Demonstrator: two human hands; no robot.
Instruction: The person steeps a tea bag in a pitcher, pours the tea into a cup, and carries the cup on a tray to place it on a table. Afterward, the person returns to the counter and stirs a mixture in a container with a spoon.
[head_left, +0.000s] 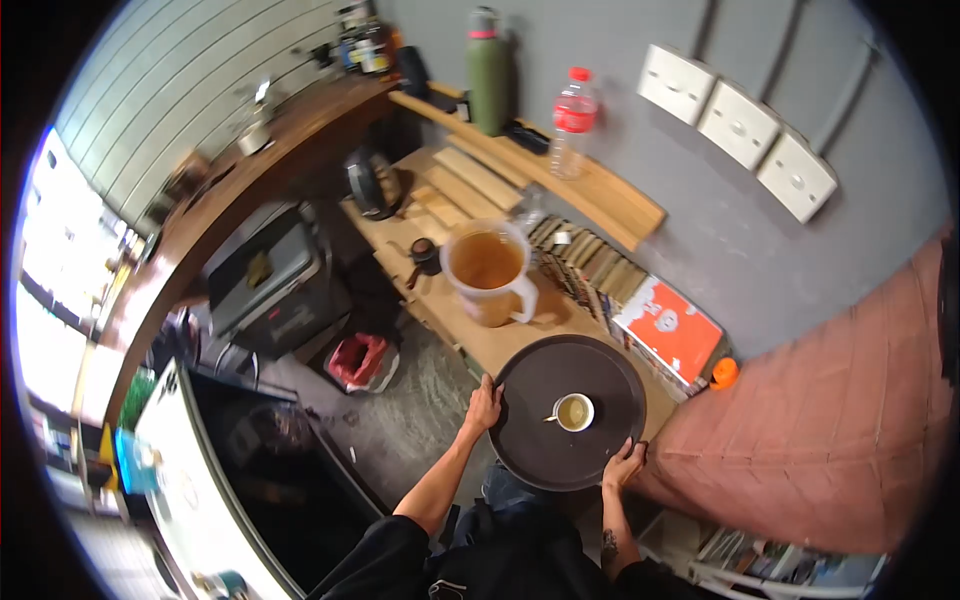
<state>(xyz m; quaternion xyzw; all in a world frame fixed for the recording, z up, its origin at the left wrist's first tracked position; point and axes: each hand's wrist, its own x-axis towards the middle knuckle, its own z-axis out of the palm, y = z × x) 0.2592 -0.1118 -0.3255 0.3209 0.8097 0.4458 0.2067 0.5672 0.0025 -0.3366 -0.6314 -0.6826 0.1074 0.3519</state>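
Observation:
A round dark tray (pixel 535 455) is held level between my two hands. My left hand (pixel 484 404) grips its left rim, and my right hand (pixel 623 464) grips the lower right rim. On the tray, right of its middle, stands a small white cup (pixel 575 412) with a pale yellowish liquid and its handle to the left. Just beyond the tray, a large translucent jug (pixel 487 262) of amber liquid stands on the wooden counter (pixel 400 240), handle to the right.
Behind the jug are a row of books (pixel 590 262), an orange-red box (pixel 668 322), a shelf with a bottle (pixel 572 125) and a green flask (pixel 487 80). A kettle (pixel 370 183) stands farther left. On the floor are a grey bin (pixel 275 300) and a red-lined bin (pixel 358 360).

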